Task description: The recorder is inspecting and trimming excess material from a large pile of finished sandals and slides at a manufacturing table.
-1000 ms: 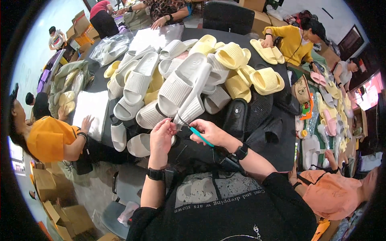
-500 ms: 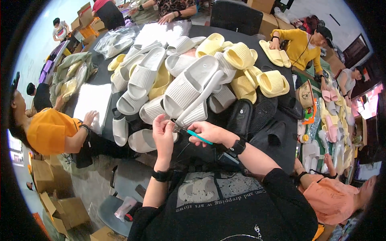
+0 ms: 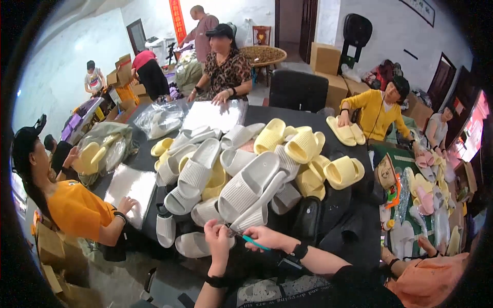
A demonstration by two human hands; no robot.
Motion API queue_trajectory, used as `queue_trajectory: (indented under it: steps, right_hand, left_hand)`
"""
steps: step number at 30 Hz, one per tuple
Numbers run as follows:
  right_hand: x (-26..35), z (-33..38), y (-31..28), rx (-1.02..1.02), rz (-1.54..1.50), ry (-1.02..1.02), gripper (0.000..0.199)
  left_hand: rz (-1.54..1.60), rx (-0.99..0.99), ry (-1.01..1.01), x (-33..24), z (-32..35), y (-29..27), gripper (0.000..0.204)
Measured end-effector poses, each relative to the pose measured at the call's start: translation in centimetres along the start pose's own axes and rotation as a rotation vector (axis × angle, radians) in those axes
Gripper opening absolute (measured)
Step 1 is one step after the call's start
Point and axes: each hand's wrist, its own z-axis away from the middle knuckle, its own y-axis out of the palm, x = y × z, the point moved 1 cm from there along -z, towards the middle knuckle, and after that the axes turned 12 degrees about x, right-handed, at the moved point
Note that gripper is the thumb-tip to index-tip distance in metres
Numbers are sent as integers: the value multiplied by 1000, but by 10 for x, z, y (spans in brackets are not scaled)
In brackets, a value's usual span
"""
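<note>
My right hand (image 3: 268, 238) grips small teal-handled scissors (image 3: 258, 244), the tips pointing left. My left hand (image 3: 217, 240) is closed in a pinch close to the tips; what it pinches is too small to make out. Both hands are at the near side of a pile of slippers. Just beyond them, a grey ribbed slipper (image 3: 245, 189) lies on top of the pile, with another grey slipper (image 3: 259, 205) on edge against it. A light grey slipper (image 3: 192, 245) lies left of my left hand. Black slippers (image 3: 308, 218) rest to the right.
Yellow slippers (image 3: 344, 172) lie at the pile's right on the black table (image 3: 354, 226). Clear plastic bags (image 3: 214, 117) and more bags (image 3: 131, 192) lie at the far and left edges. Co-workers surround the table; one in orange (image 3: 77, 210) holds a yellow slipper (image 3: 91, 158). A black chair (image 3: 298, 90) stands beyond.
The view has tilted up, so the table and my hands sit lower and more of the room shows. My hands stay together at the scissors. The co-worker in orange has raised a yellow slipper.
</note>
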Motion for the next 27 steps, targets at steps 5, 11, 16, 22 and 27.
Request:
queue_trajectory:
  steps: [5,11,16,22,27]
  right_hand:
    - [-3,2,-3,-10,22,5,52]
    - [0,-3,-4,9,10,22,53]
    - [5,-1,0,-37,-2,-16,41]
    - [5,1,-2,-82,-42,-97,27]
    - [-5,-2,0,-91,-37,-157,34]
  left_hand:
    - [-91,-2,72,-1,0,0,30]
    - [-266,39,133,-6,11,4,29]
    - [-260,52,106,1,13,2,27]
    - [-163,61,85,2,12,-5,28]
    - [295,89,-35,-9,19,-9,26]
